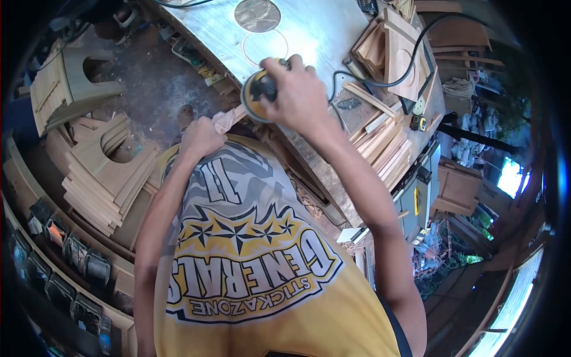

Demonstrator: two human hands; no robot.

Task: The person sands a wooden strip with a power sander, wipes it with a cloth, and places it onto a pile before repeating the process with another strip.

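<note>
A yellow and black power sander (pixel 259 95) is gripped from above by my right hand (pixel 300 95), at the near edge of the pale workbench board (pixel 223 30). My left hand (pixel 203 137) is closed around one end of a light wood strip (pixel 238 113), with something pale and crumpled beside the fingers. The strip's other end reaches the sander's round pad; whether they touch is unclear. A dark cord (pixel 380 85) runs over the bench to the right of my right hand.
Stacked curved wood panels (pixel 110 172) stand at the left, with another panel group (pixel 71 86) above them. Wood strips (pixel 383 149) and a framed panel (pixel 401 56) lie on the bench's right part, near a tape measure (pixel 418 123). Bins (pixel 74 250) line the lower left.
</note>
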